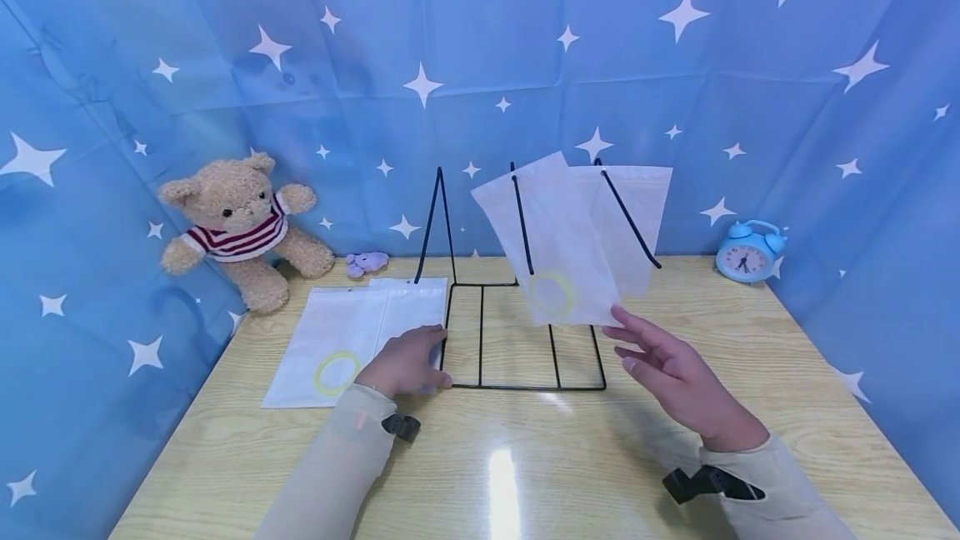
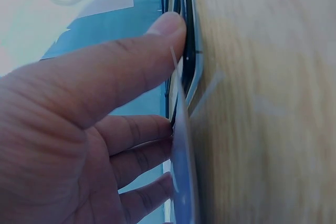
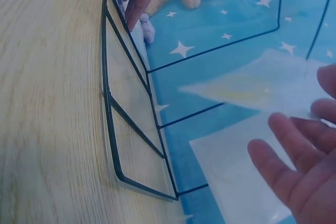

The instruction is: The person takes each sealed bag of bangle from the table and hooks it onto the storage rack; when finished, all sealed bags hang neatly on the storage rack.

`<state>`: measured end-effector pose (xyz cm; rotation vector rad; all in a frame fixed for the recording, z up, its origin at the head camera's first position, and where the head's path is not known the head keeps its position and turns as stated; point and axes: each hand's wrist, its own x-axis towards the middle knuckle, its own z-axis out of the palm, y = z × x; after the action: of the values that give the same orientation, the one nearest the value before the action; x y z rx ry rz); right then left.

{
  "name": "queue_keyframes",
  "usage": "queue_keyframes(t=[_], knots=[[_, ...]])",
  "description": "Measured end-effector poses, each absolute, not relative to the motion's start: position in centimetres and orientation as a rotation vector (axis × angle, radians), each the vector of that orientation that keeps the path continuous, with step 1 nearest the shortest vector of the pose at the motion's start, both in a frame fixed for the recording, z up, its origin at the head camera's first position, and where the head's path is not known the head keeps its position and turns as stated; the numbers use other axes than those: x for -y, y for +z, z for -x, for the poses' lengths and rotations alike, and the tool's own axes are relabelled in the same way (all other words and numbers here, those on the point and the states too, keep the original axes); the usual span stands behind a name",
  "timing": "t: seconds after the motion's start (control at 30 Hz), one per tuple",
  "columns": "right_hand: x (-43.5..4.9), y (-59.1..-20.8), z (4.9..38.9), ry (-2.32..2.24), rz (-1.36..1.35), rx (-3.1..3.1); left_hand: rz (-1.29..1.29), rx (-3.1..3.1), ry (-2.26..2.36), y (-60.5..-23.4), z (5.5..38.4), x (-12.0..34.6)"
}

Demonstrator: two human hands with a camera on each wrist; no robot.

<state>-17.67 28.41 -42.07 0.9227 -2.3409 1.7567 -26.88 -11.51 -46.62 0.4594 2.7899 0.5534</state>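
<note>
The right hand, fingers loosely spread and gripping nothing, was at the lower right corner of a white bag; contact was unclear. The left hand, unclenched, rested thumb and fingertips at the black rack's front left corner. The bag hung from the middle hook, long axis slanting from upper left to lower right.

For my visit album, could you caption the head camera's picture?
White bags hang from a black wire rack, the left hand at its base, the right hand by one bag's lower corner.
</note>
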Motion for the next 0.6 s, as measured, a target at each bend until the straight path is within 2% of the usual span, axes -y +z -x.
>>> queue_keyframes(t=[0.6], knots=[[-28.42, -42.22, 17.81, 1.822, -0.952, 2.312, -0.446, -2.787, 0.565, -46.82, 26.87, 11.51]])
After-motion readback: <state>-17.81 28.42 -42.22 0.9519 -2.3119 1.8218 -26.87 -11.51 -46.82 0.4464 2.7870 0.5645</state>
